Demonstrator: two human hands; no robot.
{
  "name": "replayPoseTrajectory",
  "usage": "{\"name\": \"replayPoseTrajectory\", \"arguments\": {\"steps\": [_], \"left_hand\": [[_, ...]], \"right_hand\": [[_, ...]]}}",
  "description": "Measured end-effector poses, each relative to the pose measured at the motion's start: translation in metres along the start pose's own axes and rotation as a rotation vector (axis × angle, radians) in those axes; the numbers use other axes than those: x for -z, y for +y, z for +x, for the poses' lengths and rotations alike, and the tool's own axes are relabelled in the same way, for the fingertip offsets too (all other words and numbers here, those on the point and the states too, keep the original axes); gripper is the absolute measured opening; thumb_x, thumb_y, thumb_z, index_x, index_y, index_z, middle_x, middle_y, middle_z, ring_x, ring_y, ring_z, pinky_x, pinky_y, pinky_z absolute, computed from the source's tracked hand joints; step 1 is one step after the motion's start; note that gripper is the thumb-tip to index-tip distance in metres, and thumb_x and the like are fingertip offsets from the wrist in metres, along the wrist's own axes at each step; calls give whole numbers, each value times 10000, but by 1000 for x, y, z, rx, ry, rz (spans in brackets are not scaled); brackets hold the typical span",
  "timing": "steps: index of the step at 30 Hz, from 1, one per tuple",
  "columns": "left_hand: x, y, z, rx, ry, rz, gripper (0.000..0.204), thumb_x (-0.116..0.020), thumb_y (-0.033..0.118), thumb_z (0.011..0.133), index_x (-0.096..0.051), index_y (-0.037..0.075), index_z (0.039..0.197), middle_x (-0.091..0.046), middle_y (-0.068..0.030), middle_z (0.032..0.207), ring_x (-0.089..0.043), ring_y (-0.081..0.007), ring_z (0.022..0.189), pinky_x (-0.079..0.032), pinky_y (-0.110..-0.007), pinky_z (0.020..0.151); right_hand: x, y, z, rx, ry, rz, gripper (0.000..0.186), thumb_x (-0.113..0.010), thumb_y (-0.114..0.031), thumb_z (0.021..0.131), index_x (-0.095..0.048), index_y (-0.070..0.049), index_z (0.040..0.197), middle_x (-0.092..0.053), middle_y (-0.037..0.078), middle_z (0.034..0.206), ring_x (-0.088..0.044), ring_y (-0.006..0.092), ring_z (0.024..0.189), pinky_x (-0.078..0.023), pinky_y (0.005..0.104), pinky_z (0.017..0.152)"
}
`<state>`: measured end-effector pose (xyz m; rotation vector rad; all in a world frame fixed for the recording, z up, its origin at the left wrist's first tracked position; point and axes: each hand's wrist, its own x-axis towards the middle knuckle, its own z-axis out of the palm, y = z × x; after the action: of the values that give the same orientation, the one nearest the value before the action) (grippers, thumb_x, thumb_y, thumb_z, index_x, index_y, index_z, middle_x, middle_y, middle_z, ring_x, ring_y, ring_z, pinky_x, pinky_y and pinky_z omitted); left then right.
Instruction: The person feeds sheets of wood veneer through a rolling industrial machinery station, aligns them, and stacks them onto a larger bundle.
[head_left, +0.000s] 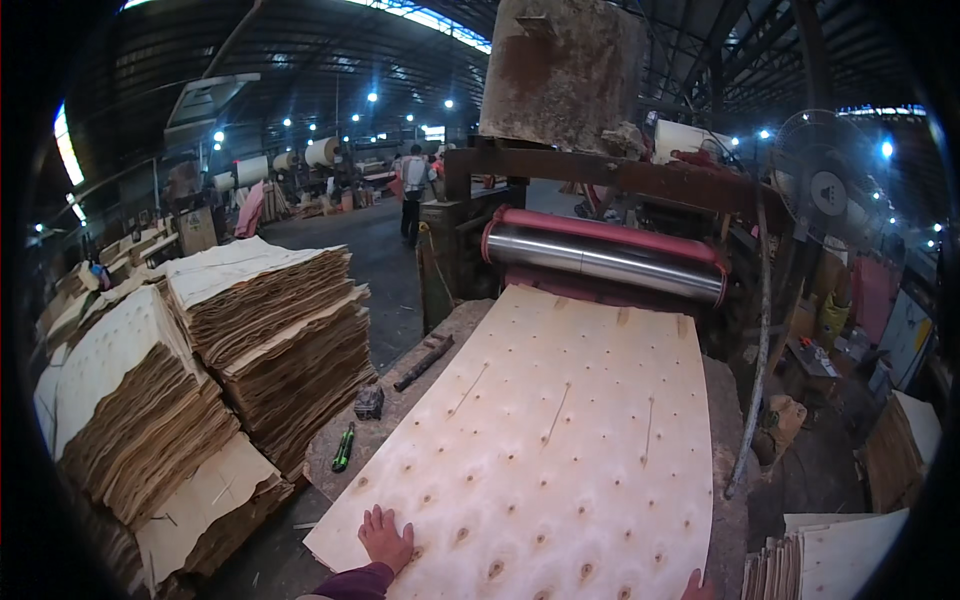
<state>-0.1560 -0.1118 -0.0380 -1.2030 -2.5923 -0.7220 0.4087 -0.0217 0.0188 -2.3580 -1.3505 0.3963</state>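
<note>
A large, pale wood veneer sheet (560,430) dotted with small knots and a few long slits lies on the worktable. Its far end meets the machine's rollers, where a shiny metal roller (600,262) sits below a pink one (610,230). My left hand (387,540) rests flat near the sheet's left edge, fingers spread. At the lower rim of the picture, my right hand (697,587) grips the sheet's right edge; most of it is cut off from view.
Tall veneer stacks (270,310) stand on the left. A green utility knife (343,448), a small dark block (369,402) and a dark bar (424,362) lie on the table's left margin (325,455). More veneer (850,560) is at lower right. A person (412,190) stands far off.
</note>
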Motion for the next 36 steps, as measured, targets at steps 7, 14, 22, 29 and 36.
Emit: {"name": "replayPoseTrajectory", "arguments": {"steps": [7, 14, 22, 29, 36], "left_hand": [[0, 0, 0, 0, -7, 1, 544, -623, 364, 805, -493, 49, 1228, -400, -248, 1368, -315, -434, 1302, -240, -552, 1024], [-1, -2, 0, 6, -13, 2, 553, -624, 364, 804, -489, 50, 1238, -397, -243, 1372, -307, -433, 1309, -235, -555, 1030], [0, 0, 0, 12, -11, -5, 542, -625, 355, 802, -493, 52, 1233, -397, -241, 1374, -301, -426, 1313, -235, -546, 1034], [2, 2, 0, 15, -5, -12, 534, -623, 348, 794, -517, 40, 1218, -414, -231, 1371, -313, -413, 1308, -235, -539, 1030], [-3, 0, 0, -6, 33, 6, 539, -633, 348, 786, -517, 38, 1212, -429, -233, 1355, -331, -418, 1292, -243, -538, 1023]], "right_hand": [[-1, 3, 2, -20, -19, 22, 740, -356, -661, 895, -543, -55, 1277, -592, 272, 1167, -541, 484, 1089, -418, 524, 951], [11, -8, -6, -17, -69, 28, 744, -355, -662, 895, -525, -62, 1299, -580, 270, 1193, -529, 478, 1114, -408, 521, 964], [5, -7, -5, -50, -28, 37, 828, -311, -698, 887, -512, -5, 1293, -559, 274, 1225, -509, 465, 1153, -387, 515, 992], [3, -4, -1, -23, -39, -27, 822, -302, -707, 883, -536, -21, 1269, -592, 273, 1171, -552, 468, 1089, -424, 524, 943], [0, 1, 1, -41, -33, -11, 800, -308, -699, 888, -561, -20, 1227, -595, 274, 1159, -556, 462, 1084, -431, 526, 930]]}}
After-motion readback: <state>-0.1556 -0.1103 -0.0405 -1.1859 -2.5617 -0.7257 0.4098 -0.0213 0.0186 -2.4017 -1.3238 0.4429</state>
